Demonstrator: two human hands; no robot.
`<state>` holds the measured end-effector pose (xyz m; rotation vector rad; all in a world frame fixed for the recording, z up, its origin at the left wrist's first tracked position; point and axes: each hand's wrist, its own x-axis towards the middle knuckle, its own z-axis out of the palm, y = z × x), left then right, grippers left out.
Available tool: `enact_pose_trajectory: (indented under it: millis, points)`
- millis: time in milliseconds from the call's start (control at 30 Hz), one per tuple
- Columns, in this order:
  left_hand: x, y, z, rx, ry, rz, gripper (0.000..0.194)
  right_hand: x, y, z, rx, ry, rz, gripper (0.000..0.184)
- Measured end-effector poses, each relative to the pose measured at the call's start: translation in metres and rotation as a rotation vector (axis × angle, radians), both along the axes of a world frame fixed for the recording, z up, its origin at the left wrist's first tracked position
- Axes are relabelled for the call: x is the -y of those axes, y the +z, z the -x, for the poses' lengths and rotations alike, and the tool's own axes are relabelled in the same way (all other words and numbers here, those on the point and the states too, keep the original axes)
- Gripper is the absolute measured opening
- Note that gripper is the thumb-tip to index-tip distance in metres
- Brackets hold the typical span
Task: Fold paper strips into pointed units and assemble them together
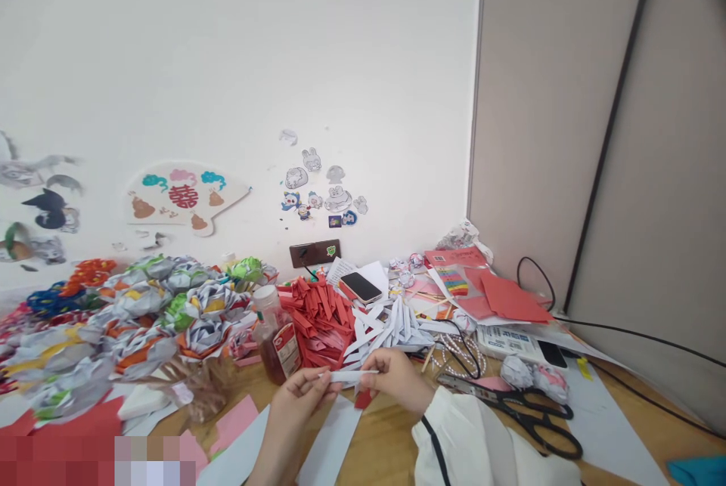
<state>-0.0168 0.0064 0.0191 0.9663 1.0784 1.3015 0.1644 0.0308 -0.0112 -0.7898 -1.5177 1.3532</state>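
Observation:
Between my two hands a narrow white paper strip [347,376] is stretched level above the table. My left hand [309,394] pinches its left end, and my right hand [397,379] pinches the right end. Just beyond them lie a pile of folded white paper strips [397,327] and a heap of folded red paper strips [323,312]. Below the hands, a flat white sheet [332,441] lies on the wooden table, with a small red paper piece [363,397] near my right hand.
A bottle of reddish-brown liquid [277,338] stands left of the red heap. Large black-handled scissors [527,410] lie at the right. A phone [361,287] rests behind the strips. Crumpled paper flowers [193,297] crowd the left side, and red paper sheets [516,295] the back right.

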Motion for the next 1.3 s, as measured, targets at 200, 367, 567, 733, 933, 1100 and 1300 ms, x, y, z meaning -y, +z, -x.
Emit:
enact_pose_trajectory:
  millis: [200,367,567,733,933,1100,1300]
  points:
    - [-0.002,-0.002,0.000,-0.007,0.020,-0.002,0.040,0.001,-0.001,-0.003,0.095,0.104,0.057,0.037]
    - [-0.007,-0.006,0.006,-0.033,-0.037,0.031,0.037,0.006,0.003,0.000,0.160,-0.055,-0.043,0.031]
    - [-0.005,-0.003,0.004,-0.015,-0.020,-0.061,0.034,0.009,0.005,0.004,0.246,-0.034,-0.028,0.026]
    - [-0.004,-0.006,-0.001,-0.046,-0.054,-0.049,0.036,0.011,0.005,0.003,0.326,-0.091,-0.165,0.031]
    - [0.001,-0.003,-0.001,-0.120,-0.050,-0.149,0.034,0.010,-0.005,0.008,0.351,0.114,-0.150,0.047]
    - [0.008,0.005,0.000,-0.083,-0.074,-0.129,0.034,0.011,-0.001,0.006,0.303,0.124,-0.235,0.058]
    - [0.011,0.008,0.001,-0.138,-0.028,-0.182,0.031,0.015,0.003,0.003,0.173,0.238,-0.093,0.055]
